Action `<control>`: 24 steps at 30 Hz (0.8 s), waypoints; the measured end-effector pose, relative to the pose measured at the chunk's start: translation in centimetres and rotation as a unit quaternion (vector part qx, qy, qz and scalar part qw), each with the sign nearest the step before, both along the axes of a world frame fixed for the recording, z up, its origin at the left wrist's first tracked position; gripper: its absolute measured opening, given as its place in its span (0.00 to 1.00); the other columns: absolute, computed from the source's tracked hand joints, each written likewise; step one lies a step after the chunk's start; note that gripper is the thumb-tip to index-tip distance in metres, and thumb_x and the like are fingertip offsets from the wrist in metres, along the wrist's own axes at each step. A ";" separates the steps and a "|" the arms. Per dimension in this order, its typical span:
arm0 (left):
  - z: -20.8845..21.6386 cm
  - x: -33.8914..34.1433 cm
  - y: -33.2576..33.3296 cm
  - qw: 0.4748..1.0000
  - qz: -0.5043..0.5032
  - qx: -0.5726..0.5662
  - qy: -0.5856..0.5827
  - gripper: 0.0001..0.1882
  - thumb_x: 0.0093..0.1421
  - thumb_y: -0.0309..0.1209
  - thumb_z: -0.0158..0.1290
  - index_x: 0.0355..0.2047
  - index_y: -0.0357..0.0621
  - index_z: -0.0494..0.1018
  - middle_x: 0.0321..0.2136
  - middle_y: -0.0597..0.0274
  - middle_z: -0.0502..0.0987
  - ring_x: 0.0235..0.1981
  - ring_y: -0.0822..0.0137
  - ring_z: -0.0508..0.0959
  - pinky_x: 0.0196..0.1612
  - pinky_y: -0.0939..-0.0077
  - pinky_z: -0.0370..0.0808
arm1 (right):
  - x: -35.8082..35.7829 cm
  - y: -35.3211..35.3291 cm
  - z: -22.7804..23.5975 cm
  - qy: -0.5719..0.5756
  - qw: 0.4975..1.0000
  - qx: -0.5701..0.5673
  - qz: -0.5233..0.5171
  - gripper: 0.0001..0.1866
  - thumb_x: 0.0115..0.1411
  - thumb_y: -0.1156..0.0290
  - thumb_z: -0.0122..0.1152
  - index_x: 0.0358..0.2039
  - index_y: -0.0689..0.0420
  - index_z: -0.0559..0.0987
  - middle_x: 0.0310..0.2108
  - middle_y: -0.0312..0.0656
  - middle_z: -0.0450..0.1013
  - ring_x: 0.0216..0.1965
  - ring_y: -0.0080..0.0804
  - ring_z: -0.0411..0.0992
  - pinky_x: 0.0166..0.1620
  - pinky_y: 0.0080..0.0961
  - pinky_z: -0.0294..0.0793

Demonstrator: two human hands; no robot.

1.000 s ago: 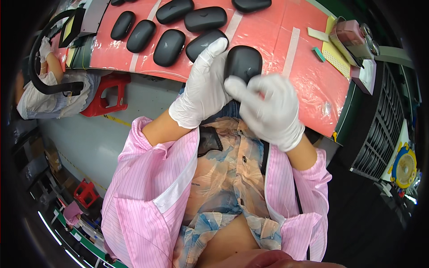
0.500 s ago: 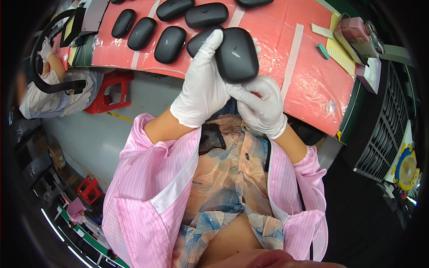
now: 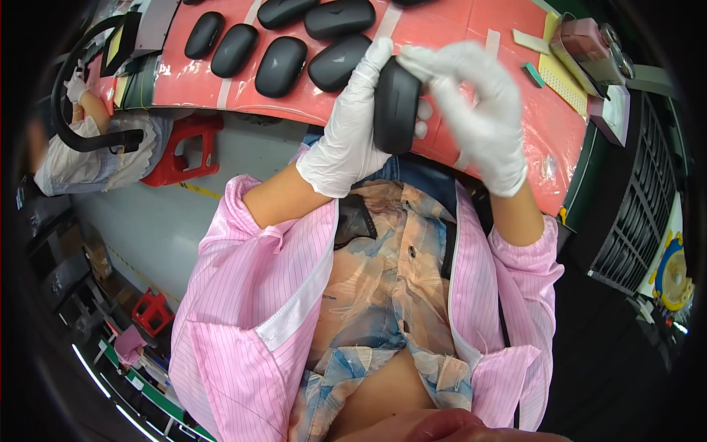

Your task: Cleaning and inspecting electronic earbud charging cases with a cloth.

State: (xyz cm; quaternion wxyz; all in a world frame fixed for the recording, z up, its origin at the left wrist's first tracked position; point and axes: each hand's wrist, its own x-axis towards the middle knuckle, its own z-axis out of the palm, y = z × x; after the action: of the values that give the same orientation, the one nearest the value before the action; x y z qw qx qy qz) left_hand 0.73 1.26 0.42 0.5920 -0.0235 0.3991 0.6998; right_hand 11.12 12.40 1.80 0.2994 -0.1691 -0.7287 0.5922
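Note:
My left hand [image 3: 350,129], in a white glove, grips a black rounded case [image 3: 397,110], its thumb along the near left side and fingertips showing past the right side. The case is turned on edge, with a narrow side facing up. My right hand [image 3: 482,110], also white-gloved, is bent over from the right, its fingertips at the far end of the case. Motion smears its fingers, so I cannot make out their grip. Beside my left thumb, another black case [image 3: 340,63] lies on the red mat [image 3: 471,96].
Several more black cases, one of them upright oval [image 3: 280,67], lie across the mat to the far left. Toward the right stand a metal holder [image 3: 589,55] and a small green block [image 3: 532,75]. A person's gloved hand [image 3: 76,87] and a red stool [image 3: 184,151] are at left.
The case has turned from its broad face onto its narrow side. My right hand has risen from below the case to its far end. My left hand has shifted slightly right.

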 end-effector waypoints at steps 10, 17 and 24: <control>-0.9 -0.9 -0.1 0.981 0.002 0.066 -0.185 0.34 0.59 0.62 0.48 0.35 0.38 0.73 0.28 0.56 0.77 0.29 0.63 0.79 0.35 0.70 0.79 | 3.9 -2.0 -2.4 0.005 0.966 0.258 -0.027 0.18 0.52 0.90 0.47 0.41 0.63 0.79 0.37 0.43 0.77 0.33 0.32 0.71 0.40 0.29 0.72; -0.9 -0.9 -0.2 0.988 -0.050 0.014 -0.144 0.35 0.63 0.60 0.41 0.43 0.36 0.75 0.33 0.55 0.80 0.32 0.62 0.80 0.39 0.70 0.79 | 3.4 3.4 0.8 0.053 0.957 0.258 -0.125 0.12 0.57 0.85 0.54 0.40 0.64 0.80 0.37 0.43 0.78 0.39 0.28 0.76 0.44 0.23 0.73; -0.6 -1.0 -1.2 0.994 -0.073 0.044 -0.067 0.28 0.65 0.52 0.44 0.48 0.38 0.72 0.37 0.57 0.79 0.35 0.64 0.80 0.37 0.68 0.80 | 9.2 19.4 3.8 -0.120 0.886 0.293 -0.339 0.14 0.62 0.67 0.55 0.43 0.58 0.82 0.40 0.37 0.79 0.38 0.21 0.77 0.44 0.16 0.73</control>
State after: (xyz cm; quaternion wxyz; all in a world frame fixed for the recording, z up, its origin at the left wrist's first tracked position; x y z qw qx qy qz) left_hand -0.24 0.04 -0.18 0.6677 -0.0152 0.3281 0.6681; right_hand 20.34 31.78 5.56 0.4282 -0.3806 -0.7974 0.1893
